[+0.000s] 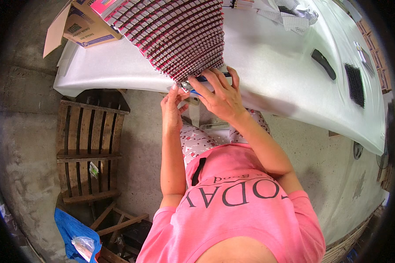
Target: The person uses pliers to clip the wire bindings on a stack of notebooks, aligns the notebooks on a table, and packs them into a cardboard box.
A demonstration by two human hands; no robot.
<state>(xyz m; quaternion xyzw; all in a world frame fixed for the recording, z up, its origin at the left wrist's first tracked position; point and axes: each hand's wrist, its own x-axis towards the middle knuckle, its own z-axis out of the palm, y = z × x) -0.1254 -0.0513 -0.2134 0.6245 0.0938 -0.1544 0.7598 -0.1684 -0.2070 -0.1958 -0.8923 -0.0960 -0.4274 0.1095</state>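
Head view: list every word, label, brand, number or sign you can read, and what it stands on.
Wording located, not copied:
Pink shirt: large dark letters, upside down, with smaller writing.
Cardboard box: dark printing on its side.
Coil-bound stack: nothing legible.
Wrapper on pallet: too small to read.

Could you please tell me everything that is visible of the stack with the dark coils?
The stack shows many rows of dark coils, wire or plastic, along white, paper-like edges, with pink-red between them. It looks wide at the far end and narrower toward the person; the picture's upper edge cuts it off. It lies over the white-covered table, its near end by the table's edge. There the right hand, with a blue-handled tool, and the left hand are at its corner; exact contact is unclear.
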